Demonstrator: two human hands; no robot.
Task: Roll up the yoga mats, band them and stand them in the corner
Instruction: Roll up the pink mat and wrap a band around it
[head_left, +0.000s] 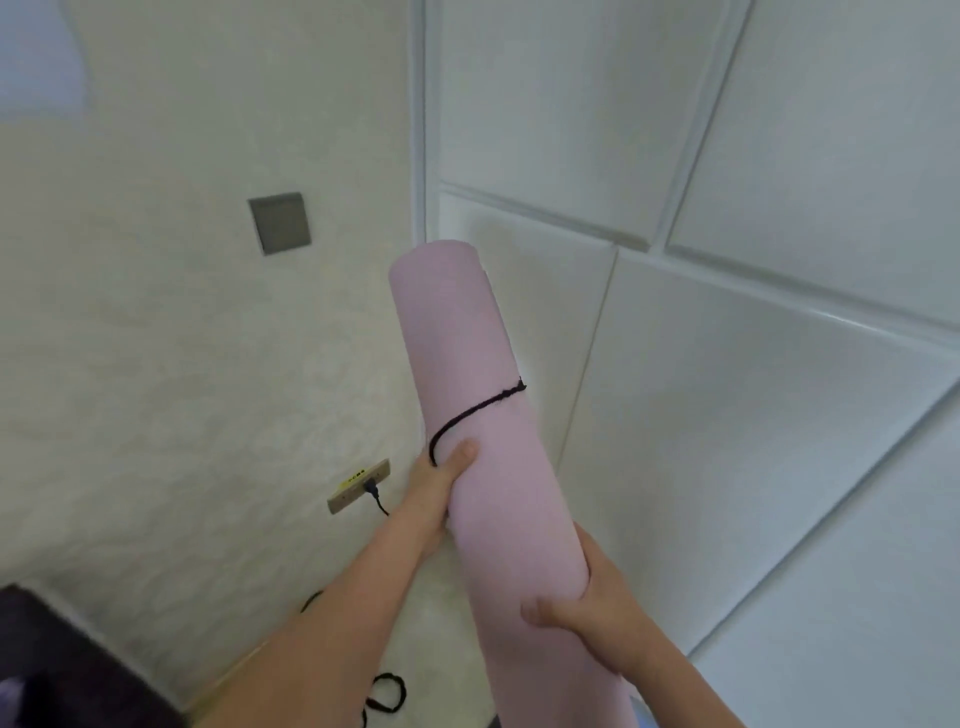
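A: Near the far corner, where is the pink rolled mat (483, 415)?
B: Held tilted, a black band (470, 413) round it.
A: Each grip?
B: Left hand (436, 499) and right hand (592, 618) both clasp the roll.

Open corner (423, 312) beyond; low socket (358, 486) and cable (387, 691) leftward

The rolled mat (485, 457) stands tilted in mid-frame, and everything sits around it. A band (475, 410) circles it above the middle. Left hand (434, 499) on the mat's left side just under the band, right hand (587, 613) lower on its right. Wall plate (280, 223) and socket (358, 486) left of the mat, panelled wall (727, 364) right, room corner (421, 156) behind its top.
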